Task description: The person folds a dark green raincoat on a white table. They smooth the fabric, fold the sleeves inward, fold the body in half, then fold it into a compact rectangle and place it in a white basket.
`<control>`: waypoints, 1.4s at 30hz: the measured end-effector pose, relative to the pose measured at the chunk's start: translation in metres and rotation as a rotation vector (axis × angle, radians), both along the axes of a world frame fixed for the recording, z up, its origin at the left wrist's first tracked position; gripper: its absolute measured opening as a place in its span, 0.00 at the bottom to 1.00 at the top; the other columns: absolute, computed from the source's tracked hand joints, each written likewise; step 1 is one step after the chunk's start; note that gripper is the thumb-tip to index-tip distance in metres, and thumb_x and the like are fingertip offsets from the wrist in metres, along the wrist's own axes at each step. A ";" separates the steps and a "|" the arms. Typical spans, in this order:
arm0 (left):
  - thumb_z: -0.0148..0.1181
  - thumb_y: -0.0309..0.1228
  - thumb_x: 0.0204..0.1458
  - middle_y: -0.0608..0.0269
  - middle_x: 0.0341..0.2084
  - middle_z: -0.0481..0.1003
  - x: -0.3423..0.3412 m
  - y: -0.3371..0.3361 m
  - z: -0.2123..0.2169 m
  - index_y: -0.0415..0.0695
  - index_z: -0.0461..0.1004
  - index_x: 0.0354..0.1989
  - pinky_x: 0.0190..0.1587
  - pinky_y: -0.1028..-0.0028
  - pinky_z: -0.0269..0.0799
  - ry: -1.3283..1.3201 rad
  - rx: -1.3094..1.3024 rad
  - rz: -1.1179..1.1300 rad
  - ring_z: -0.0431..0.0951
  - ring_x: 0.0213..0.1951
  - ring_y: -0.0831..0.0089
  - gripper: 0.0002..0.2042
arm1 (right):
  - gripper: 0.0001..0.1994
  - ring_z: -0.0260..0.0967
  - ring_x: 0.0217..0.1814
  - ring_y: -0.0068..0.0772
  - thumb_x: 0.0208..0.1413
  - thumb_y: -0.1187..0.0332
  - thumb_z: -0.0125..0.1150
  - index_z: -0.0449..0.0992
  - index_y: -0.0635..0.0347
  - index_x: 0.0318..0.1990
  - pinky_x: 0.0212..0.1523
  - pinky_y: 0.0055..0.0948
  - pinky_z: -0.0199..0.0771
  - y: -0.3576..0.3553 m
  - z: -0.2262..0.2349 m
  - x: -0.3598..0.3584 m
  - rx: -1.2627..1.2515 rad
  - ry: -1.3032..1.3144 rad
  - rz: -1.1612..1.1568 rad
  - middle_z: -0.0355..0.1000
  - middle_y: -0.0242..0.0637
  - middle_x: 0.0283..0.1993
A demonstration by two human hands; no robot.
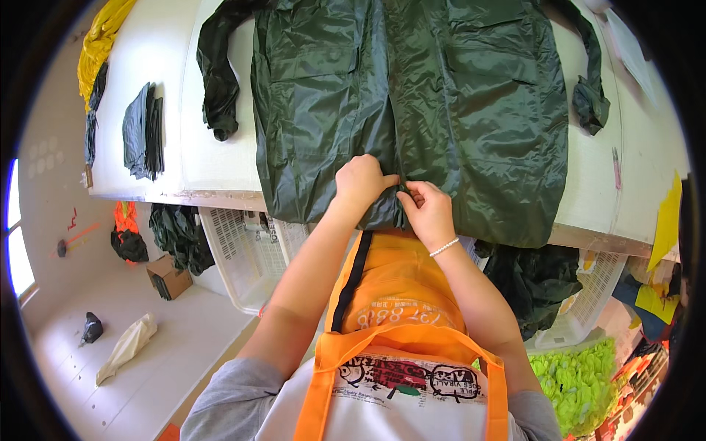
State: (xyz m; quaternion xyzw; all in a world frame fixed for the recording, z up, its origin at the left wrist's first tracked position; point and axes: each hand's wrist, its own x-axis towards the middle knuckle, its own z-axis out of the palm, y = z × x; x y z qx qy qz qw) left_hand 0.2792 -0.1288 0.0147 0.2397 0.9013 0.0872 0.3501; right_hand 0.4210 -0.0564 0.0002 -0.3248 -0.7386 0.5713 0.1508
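A shiny dark green rain jacket [500, 140] is spread face up on the white table, its sleeves out to both sides and its hem hanging over the near edge. My left hand [360, 180] pinches the front opening close to the hem. Right beside it, my right hand [430, 213] has thumb and fingers closed on the other edge of that opening. The fingertips of both hands nearly meet. Whatever fastener lies between them is too small to make out.
On the white table [213, 173] a stack of folded dark pieces [143, 132] lies left, a small pink-handled tool [616, 169] right. White plastic crates [243, 253] and dark green garments [529, 283] are below the edge. A cardboard box [169, 278] stands on the floor.
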 end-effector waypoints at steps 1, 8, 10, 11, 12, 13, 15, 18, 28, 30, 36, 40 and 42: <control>0.66 0.44 0.41 0.59 0.13 0.75 -0.006 0.001 0.004 0.39 0.76 0.15 0.24 0.71 0.72 -0.153 -0.012 0.039 0.76 0.17 0.70 0.18 | 0.07 0.72 0.26 0.36 0.46 0.75 0.64 0.76 0.67 0.34 0.28 0.29 0.71 -0.002 0.000 0.000 -0.017 0.005 -0.016 0.72 0.43 0.27; 0.64 0.39 0.47 0.57 0.14 0.76 -0.035 -0.007 -0.007 0.35 0.77 0.20 0.19 0.78 0.70 -0.755 0.114 0.286 0.76 0.15 0.74 0.17 | 0.06 0.72 0.25 0.32 0.48 0.75 0.63 0.75 0.68 0.32 0.29 0.27 0.71 -0.009 -0.007 -0.004 -0.030 0.009 -0.069 0.74 0.43 0.27; 0.65 0.40 0.46 0.56 0.14 0.76 -0.029 -0.007 -0.007 0.35 0.77 0.19 0.20 0.79 0.71 -0.615 0.075 0.144 0.76 0.16 0.74 0.17 | 0.06 0.72 0.25 0.28 0.49 0.74 0.63 0.75 0.68 0.32 0.29 0.26 0.71 -0.015 -0.008 0.003 -0.147 0.005 -0.131 0.74 0.43 0.27; 0.65 0.40 0.46 0.56 0.14 0.76 -0.026 -0.003 -0.007 0.35 0.77 0.19 0.20 0.79 0.71 -0.545 0.055 0.074 0.77 0.16 0.74 0.17 | 0.06 0.71 0.25 0.23 0.50 0.73 0.63 0.75 0.68 0.32 0.28 0.24 0.70 -0.010 -0.008 0.006 -0.208 -0.046 -0.121 0.75 0.43 0.25; 0.64 0.44 0.44 0.59 0.12 0.76 -0.020 0.002 -0.006 0.37 0.76 0.16 0.22 0.78 0.71 -0.398 -0.018 0.010 0.77 0.17 0.75 0.19 | 0.06 0.70 0.24 0.23 0.50 0.73 0.63 0.75 0.68 0.32 0.28 0.24 0.70 -0.008 -0.005 0.008 -0.195 -0.088 -0.110 0.75 0.43 0.25; 0.64 0.46 0.43 0.64 0.10 0.75 -0.013 0.006 -0.001 0.39 0.75 0.13 0.25 0.76 0.72 -0.207 -0.035 -0.061 0.76 0.16 0.76 0.20 | 0.06 0.70 0.24 0.22 0.50 0.73 0.63 0.75 0.68 0.32 0.27 0.23 0.69 -0.007 -0.003 0.008 -0.180 -0.128 -0.099 0.75 0.42 0.25; 0.63 0.47 0.43 0.67 0.09 0.74 -0.008 0.007 0.001 0.42 0.75 0.13 0.27 0.74 0.72 -0.131 -0.111 -0.095 0.77 0.17 0.74 0.20 | 0.06 0.72 0.24 0.28 0.49 0.73 0.64 0.76 0.68 0.32 0.27 0.25 0.70 -0.017 -0.004 0.008 -0.113 -0.076 -0.164 0.74 0.42 0.26; 0.62 0.46 0.44 0.67 0.09 0.74 -0.005 0.001 -0.007 0.42 0.75 0.13 0.27 0.74 0.73 0.097 -0.102 -0.264 0.77 0.19 0.73 0.20 | 0.06 0.72 0.27 0.41 0.48 0.73 0.63 0.77 0.66 0.33 0.29 0.29 0.71 -0.026 -0.006 0.007 0.066 -0.042 -0.179 0.73 0.43 0.29; 0.49 0.36 0.58 0.57 0.19 0.77 -0.018 -0.032 -0.021 0.35 0.74 0.24 0.25 0.79 0.71 -0.865 0.385 0.174 0.77 0.21 0.75 0.17 | 0.05 0.71 0.32 0.45 0.46 0.74 0.61 0.78 0.62 0.32 0.33 0.33 0.72 -0.038 -0.006 -0.008 0.239 -0.042 -0.209 0.73 0.41 0.30; 0.49 0.35 0.58 0.59 0.20 0.76 -0.017 -0.033 -0.020 0.35 0.73 0.24 0.25 0.78 0.71 -0.889 0.454 0.180 0.75 0.21 0.75 0.17 | 0.05 0.71 0.31 0.45 0.46 0.74 0.61 0.78 0.64 0.31 0.33 0.33 0.72 -0.039 -0.003 -0.010 0.184 -0.010 -0.218 0.73 0.43 0.30; 0.50 0.35 0.56 0.59 0.15 0.73 -0.011 -0.035 -0.015 0.35 0.72 0.20 0.24 0.71 0.71 -0.523 0.480 -0.050 0.74 0.19 0.71 0.17 | 0.07 0.69 0.35 0.48 0.43 0.70 0.64 0.75 0.62 0.29 0.35 0.40 0.70 -0.041 0.004 -0.011 0.272 -0.104 -0.103 0.70 0.43 0.30; 0.52 0.36 0.49 0.49 0.15 0.71 -0.010 -0.014 0.020 0.42 0.74 0.15 0.26 0.56 0.68 0.103 0.401 -0.494 0.73 0.22 0.49 0.15 | 0.04 0.67 0.33 0.50 0.44 0.73 0.61 0.72 0.61 0.26 0.34 0.41 0.69 -0.034 0.005 -0.012 0.186 -0.048 -0.105 0.68 0.44 0.28; 0.53 0.36 0.49 0.50 0.14 0.71 -0.015 0.000 0.033 0.42 0.73 0.15 0.24 0.58 0.67 0.192 0.490 -0.414 0.73 0.20 0.51 0.15 | 0.05 0.68 0.34 0.51 0.44 0.71 0.61 0.72 0.63 0.27 0.35 0.41 0.69 -0.032 0.009 -0.010 0.203 -0.067 -0.082 0.69 0.45 0.29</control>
